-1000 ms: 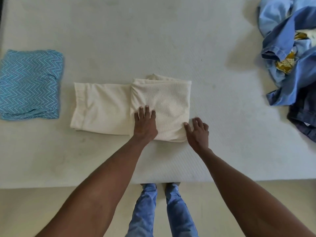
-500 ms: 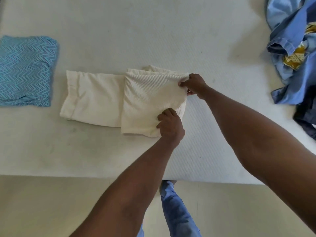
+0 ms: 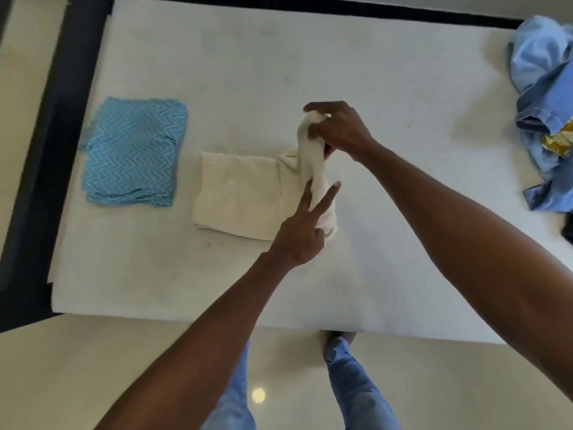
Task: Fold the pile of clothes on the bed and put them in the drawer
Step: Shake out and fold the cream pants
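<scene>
A person stands at a white mattress [image 3: 403, 243]. At its middle lies a cream garment [image 3: 242, 193]. The right hand [image 3: 338, 128] grips its lifted right end; the left hand [image 3: 302, 234] pinches that raised fold between two fingers. A folded blue zigzag cloth [image 3: 133, 153] lies left of the garment; a blue clothes pile [image 3: 545, 97] sits far right.

**Counted on the bed**

Two hands — the left hand [image 3: 299, 240] and right hand [image 3: 339, 128]. One cream garment [image 3: 242, 193] between their fingers. One folded zigzag cloth [image 3: 133, 153] left of the fingers, one heap of blue clothes [image 3: 545, 97] right — single mattress [image 3: 403, 243].
</scene>
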`<state>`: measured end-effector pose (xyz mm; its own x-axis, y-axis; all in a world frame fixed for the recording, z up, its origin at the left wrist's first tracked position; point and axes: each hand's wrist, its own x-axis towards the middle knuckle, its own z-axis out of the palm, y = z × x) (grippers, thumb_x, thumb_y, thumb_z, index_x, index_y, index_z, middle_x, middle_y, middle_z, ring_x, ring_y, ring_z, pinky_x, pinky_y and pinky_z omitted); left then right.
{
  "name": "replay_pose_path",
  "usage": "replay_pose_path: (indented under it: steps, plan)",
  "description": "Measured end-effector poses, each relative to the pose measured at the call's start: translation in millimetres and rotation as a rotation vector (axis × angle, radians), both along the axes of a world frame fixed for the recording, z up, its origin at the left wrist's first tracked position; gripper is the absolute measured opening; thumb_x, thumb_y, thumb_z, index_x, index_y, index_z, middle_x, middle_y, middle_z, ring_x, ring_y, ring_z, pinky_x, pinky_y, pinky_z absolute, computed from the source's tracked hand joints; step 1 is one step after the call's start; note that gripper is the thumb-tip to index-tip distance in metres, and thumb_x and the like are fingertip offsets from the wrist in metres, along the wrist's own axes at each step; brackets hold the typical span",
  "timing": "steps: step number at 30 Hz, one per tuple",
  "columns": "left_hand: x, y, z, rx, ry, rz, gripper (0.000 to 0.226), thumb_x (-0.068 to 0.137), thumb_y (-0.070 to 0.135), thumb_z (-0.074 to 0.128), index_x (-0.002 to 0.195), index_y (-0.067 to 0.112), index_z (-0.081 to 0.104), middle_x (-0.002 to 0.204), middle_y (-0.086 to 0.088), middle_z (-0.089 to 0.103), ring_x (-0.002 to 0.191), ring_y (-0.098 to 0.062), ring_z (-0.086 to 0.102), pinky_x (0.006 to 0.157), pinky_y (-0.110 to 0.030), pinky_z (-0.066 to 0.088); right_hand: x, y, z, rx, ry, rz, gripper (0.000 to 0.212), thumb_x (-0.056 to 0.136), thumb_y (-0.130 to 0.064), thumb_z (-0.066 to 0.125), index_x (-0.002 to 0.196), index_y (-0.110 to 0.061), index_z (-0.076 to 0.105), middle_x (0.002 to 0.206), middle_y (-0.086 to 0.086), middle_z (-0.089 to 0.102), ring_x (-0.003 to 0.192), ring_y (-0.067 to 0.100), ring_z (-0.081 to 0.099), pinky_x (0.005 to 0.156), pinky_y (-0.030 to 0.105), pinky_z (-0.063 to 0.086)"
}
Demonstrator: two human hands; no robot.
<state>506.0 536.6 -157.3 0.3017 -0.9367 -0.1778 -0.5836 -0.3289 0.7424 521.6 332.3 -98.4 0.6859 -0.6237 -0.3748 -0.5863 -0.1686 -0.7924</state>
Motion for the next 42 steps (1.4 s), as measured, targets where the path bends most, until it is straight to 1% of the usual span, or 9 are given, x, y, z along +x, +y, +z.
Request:
replay_pose_path:
  steps: [3,11,16,22,25,28,32,36,42]
  plan:
    - [56.7,50.4,4.5,-0.045,0.035,0.14,0.065,0.077,0.011,0.043,0.14,0.022,0.055,0.153,-0.017,0.039,0.131,-0.035,0.046,0.108,-0.036,0.041,70.1,49.4,16.6,-0.013,0.101,0.024,0.032,0.077,-0.008,0.062,0.108,-0.006,0.067,0.084,0.008,0.068,0.067,0.027,0.073,0.064,0.039,0.061]
    - [185.7,131.8,-34.0,0.235,0.732,0.96,0.012,0.088,0.019,0.066,0.083,0.012,0.075,0.081,0.01,0.07,0.064,0.006,0.062,0.061,-0.013,0.043,186.4,134.4,-40.2,0.3,0.1,0.093,0.052,0.093,-0.033,0.067,0.136,-0.007,0.054,0.104,0.016,0.072,0.089,0.023,0.071,0.088,0.037,0.058]
    - [222.5,141.4,-68.7,0.265,0.578,0.987,0.029,0.088,0.039,0.07,0.094,0.016,0.055,0.091,0.001,0.057,0.085,-0.018,0.054,0.077,-0.035,0.048,118.4,148.2,-96.1,-0.366,0.015,-0.392,0.026,0.092,-0.016,0.054,0.113,-0.006,0.066,0.119,0.013,0.06,0.109,0.028,0.057,0.096,0.038,0.046]
    - [214.2,116.1,-79.1,0.385,0.394,0.67,0.059,0.086,0.019,0.072,0.139,0.013,0.048,0.132,-0.006,0.057,0.121,-0.026,0.053,0.093,-0.027,0.041,-15.8,236.9,-150.0,-0.589,0.289,0.306,0.049,0.096,-0.042,0.039,0.13,-0.012,0.057,0.132,0.019,0.053,0.12,0.039,0.049,0.099,0.05,0.04]
    - [198.3,122.7,-80.6,0.262,-0.145,0.609,0.068,0.087,0.023,0.07,0.147,0.011,0.04,0.143,-0.019,0.044,0.131,-0.036,0.042,0.103,-0.045,0.037,-43.3,260.0,-152.0,-0.532,0.343,0.099,0.046,0.096,-0.021,0.05,0.139,-0.007,0.049,0.142,0.019,0.047,0.129,0.033,0.037,0.104,0.052,0.037]
    - [186.0,122.3,-86.7,0.041,-0.391,0.208,0.055,0.084,0.043,0.066,0.128,0.011,0.06,0.127,-0.018,0.055,0.118,-0.035,0.049,0.097,-0.046,0.037,-43.3,257.9,-143.2,-0.423,0.394,-0.209,0.06,0.082,0.0,0.048,0.142,-0.004,0.043,0.144,0.018,0.041,0.13,0.033,0.033,0.104,0.053,0.037]
    - [179.4,113.1,-96.3,0.134,-0.357,-0.135,0.054,0.068,0.057,0.078,0.103,0.016,0.073,0.129,-0.01,0.057,0.125,-0.03,0.047,0.099,-0.048,0.032,-39.1,230.9,-141.5,-0.417,0.375,-0.059,0.079,0.08,-0.003,0.057,0.153,-0.018,0.032,0.156,0.011,0.028,0.139,0.031,0.025,0.107,0.045,0.03]
    - [169.9,114.7,-92.9,0.136,-0.401,-0.334,0.065,0.058,0.064,0.081,0.099,0.014,0.072,0.12,-0.01,0.056,0.115,-0.027,0.045,0.099,-0.047,0.03,-44.6,204.1,-150.6,-0.51,0.357,0.167,0.04,0.071,-0.005,0.077,0.109,-0.008,0.065,0.13,0.013,0.057,0.12,0.037,0.05,0.094,0.05,0.041]
    - [152.5,133.3,-93.1,0.082,-0.62,-0.299,0.023,0.063,-0.004,0.07,0.08,0.008,0.061,0.074,-0.009,0.056,0.067,-0.029,0.054,0.061,-0.037,0.042,-64.2,200.3,-153.7,-0.544,0.426,0.369,0.051,0.073,-0.021,0.08,0.114,-0.006,0.054,0.116,0.013,0.059,0.099,0.033,0.061,0.093,0.046,0.044]
